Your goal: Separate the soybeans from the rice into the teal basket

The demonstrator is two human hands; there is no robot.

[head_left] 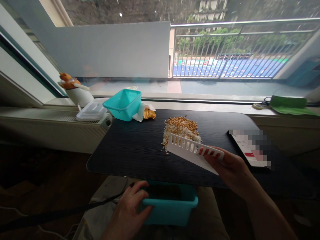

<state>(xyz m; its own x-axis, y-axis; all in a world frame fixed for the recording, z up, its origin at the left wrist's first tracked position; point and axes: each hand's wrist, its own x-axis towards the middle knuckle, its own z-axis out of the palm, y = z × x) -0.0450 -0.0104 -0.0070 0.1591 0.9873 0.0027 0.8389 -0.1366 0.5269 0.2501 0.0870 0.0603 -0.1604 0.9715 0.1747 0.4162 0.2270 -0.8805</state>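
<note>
- The right hand [232,166] is gripping a white slotted plate [185,155] by its right end, fingers closing around it
- The plate is tilting over the table [130,146], its left end overlapping the near side of the heap; I can't tell whether it is touching
- Tan grains [185,124] are lying at the far side of this heap, and white grains [172,129] are lying nearer, mixing with them, a few strays scattering around
- The left hand [132,205] is grasping the left end of a lower turquoise bin [172,202], fingers curling over the rim
- That bin is sitting below the table's near edge, its inside too dark to read
- An upper turquoise bin [121,106] is resting at the far left corner, just beside a crumpled tan item [149,114]
- A flat device [241,143], partly blurred, is lying on the right
</note>
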